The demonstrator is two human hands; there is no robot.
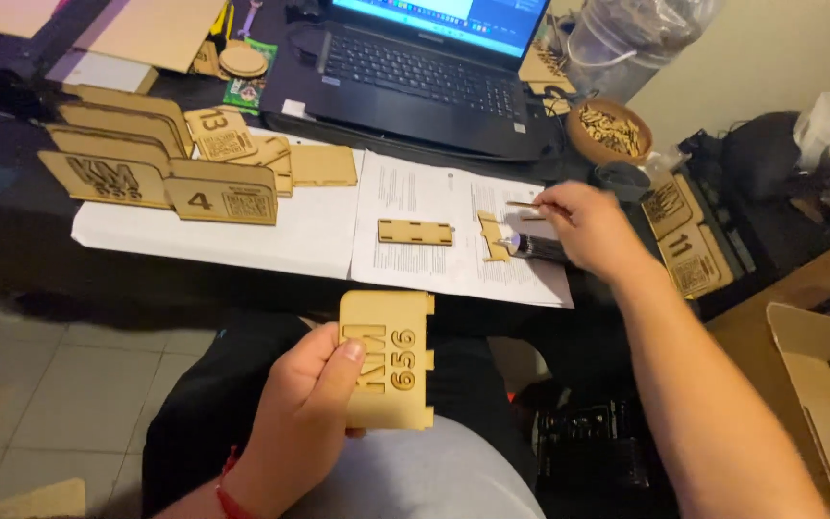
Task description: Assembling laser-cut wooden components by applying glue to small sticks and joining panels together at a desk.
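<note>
**Wooden panel held over lap; thin stick held above printed sheets**

A dark tabletop (12, 259) is seen from above, with grey floor tiles below it at the left. White printed sheets (415, 264) are laid across its middle, and an open laptop (425, 77) is set behind them. Several engraved wooden plaques (221, 192) are stood upright in a group at the left. A small slotted wooden strip (416, 232) is laid flat on the sheets, and a second small wooden piece (492, 236) is laid just to its right. A round bowl (610, 131) of small wooden bits is placed at the far right, near the laptop's corner.

The left hand (305, 413) is held over the lap, below the tabletop's edge. Its fingers are clenched on a notched wooden panel (388, 358) with cut-out characters; the thumb is pressed on the front face.

The right hand (593, 229) is extended over the sheets' right edge. A thin stick (530, 204) is pinched between its fingers. A dark object under the palm is blurred; its kind cannot be told.
</note>
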